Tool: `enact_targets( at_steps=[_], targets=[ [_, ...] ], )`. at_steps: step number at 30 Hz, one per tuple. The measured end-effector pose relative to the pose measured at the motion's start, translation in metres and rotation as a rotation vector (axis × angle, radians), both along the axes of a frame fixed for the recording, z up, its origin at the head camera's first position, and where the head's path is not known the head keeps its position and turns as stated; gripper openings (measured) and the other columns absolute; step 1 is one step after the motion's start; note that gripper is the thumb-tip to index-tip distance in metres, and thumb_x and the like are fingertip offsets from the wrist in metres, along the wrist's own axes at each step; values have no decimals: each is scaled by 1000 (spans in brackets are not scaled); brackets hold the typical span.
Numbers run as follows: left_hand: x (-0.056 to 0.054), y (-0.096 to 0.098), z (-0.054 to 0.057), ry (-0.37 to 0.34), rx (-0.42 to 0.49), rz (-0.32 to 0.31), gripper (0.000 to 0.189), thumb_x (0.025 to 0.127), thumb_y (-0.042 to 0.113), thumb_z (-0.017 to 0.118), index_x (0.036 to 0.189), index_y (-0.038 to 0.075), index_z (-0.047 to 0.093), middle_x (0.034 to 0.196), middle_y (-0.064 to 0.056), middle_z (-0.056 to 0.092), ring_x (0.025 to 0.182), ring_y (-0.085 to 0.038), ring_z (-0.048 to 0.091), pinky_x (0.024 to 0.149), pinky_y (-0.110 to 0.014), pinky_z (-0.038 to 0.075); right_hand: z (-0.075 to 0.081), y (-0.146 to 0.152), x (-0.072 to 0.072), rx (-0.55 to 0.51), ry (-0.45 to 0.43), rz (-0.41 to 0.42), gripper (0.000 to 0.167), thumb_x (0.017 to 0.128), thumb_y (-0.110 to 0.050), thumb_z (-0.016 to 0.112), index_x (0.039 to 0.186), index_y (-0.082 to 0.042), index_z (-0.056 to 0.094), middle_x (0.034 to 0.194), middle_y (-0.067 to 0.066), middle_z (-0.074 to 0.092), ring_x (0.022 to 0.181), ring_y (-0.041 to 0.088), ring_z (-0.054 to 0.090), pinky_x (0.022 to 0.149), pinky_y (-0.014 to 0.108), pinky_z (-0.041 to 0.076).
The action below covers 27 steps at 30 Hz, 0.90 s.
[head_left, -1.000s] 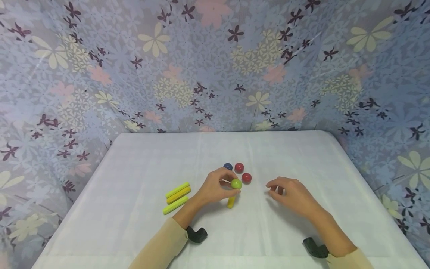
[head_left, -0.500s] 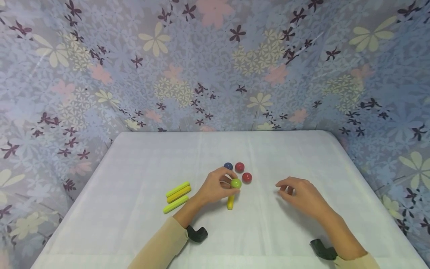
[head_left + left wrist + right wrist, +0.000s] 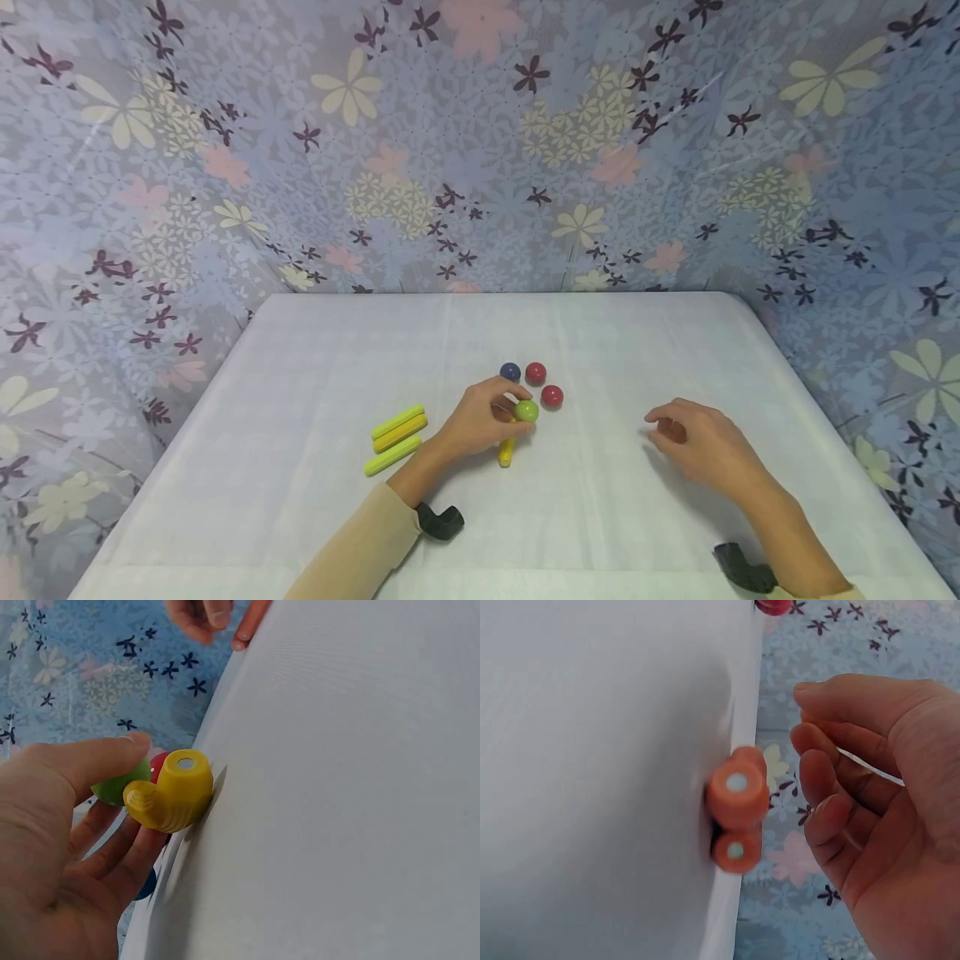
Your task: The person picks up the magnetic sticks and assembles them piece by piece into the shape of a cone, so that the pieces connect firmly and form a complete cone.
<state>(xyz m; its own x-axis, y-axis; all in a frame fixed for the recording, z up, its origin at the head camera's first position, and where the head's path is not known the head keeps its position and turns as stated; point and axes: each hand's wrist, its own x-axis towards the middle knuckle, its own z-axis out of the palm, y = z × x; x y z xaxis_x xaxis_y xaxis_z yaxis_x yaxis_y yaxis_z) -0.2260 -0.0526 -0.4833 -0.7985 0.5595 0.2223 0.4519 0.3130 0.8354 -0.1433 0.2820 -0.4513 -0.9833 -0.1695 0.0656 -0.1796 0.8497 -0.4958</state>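
My left hand pinches a light green ball between thumb and fingers, low over the table. A yellow magnetic rod sticks out from below this hand toward me. In the left wrist view the yellow rod shows a silvery disc on its end and overlaps the green ball. Just beyond lie two red balls and a blue ball. Off to the right, my right hand hovers with loosely curled fingers, holding nothing. Orange rods with pale end discs lie beneath it, hidden in the head view.
Left of my left hand, two yellow-green rods and a yellow rod lie side by side on the white tablecloth. A flowered cloth hangs behind the table's far edge.
My right hand has moved to the right, away from the balls. The yellow rod beneath my left hand has swung a little to the left, while that hand keeps its pinch on the green ball.
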Motion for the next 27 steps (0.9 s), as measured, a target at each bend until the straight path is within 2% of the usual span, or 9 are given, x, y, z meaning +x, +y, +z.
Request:
enact_targets(
  at_steps=[3, 7, 10, 13, 16, 19, 22, 27],
  targets=[
    [-1, 0, -3, 13, -10, -3, 38, 77, 19, 82, 111, 17, 66, 103, 12, 61, 90, -7, 63, 76, -26, 54, -2, 7, 4, -1, -20, -13, 20, 91, -23, 67, 108, -12, 67, 80, -5, 55, 50, 8, 53, 55, 30, 45],
    [-2, 0, -8, 14, -18, -4, 38, 77, 20, 82, 112, 17, 67, 102, 12, 60, 90, -7, 63, 77, -26, 54, -5, 17, 7, 24, -35, -33, 26, 92, -33, 65, 110, -13, 67, 73, -7, 54, 49, 7, 52, 61, 33, 44],
    [-3, -1, -11, 11, -22, -4, 39, 78, 20, 82, 113, 16, 67, 102, 13, 60, 90, -6, 63, 77, -25, 53, -5, 21, 9, 46, -65, -56, 37, 92, -44, 62, 114, -14, 66, 71, -9, 55, 58, 10, 53, 65, 38, 47],
    [-4, -1, -12, 11, -21, -5, 40, 78, 20, 82, 114, 16, 67, 102, 13, 60, 90, -6, 63, 77, -24, 53, -5, 25, 10, 68, -77, -68, 46, 90, -53, 60, 113, -13, 66, 82, -7, 59, 73, 15, 57, 69, 44, 48],
    [-4, -1, -12, 11, -15, -9, 40, 78, 20, 82, 114, 15, 67, 102, 12, 60, 90, -8, 63, 77, -25, 53, -5, 27, 12, 88, -73, -70, 45, 89, -54, 60, 107, -14, 69, 95, -3, 61, 87, 23, 59, 70, 47, 48],
    [-4, -1, -12, 6, -8, -10, 39, 78, 20, 82, 114, 15, 67, 102, 12, 60, 90, -8, 63, 78, -26, 53, -5, 28, 12, 106, -61, -63, 40, 89, -50, 62, 104, -14, 71, 96, -2, 61, 93, 27, 59, 71, 48, 48],
    [-4, -1, -12, -5, -6, -10, 39, 78, 20, 82, 114, 16, 67, 103, 12, 60, 91, -9, 63, 79, -26, 53, -6, 27, 12, 105, -63, -60, 41, 89, -48, 64, 108, -13, 71, 90, -4, 59, 85, 22, 58, 69, 45, 48],
    [-2, -1, -13, -19, -17, 1, 38, 78, 20, 81, 114, 18, 68, 102, 13, 61, 91, -8, 62, 78, -25, 53, -7, 23, 12, 69, -63, -52, 48, 85, -58, 62, 108, -16, 72, 80, -7, 52, 67, 12, 53, 61, 35, 42]
  ],
)
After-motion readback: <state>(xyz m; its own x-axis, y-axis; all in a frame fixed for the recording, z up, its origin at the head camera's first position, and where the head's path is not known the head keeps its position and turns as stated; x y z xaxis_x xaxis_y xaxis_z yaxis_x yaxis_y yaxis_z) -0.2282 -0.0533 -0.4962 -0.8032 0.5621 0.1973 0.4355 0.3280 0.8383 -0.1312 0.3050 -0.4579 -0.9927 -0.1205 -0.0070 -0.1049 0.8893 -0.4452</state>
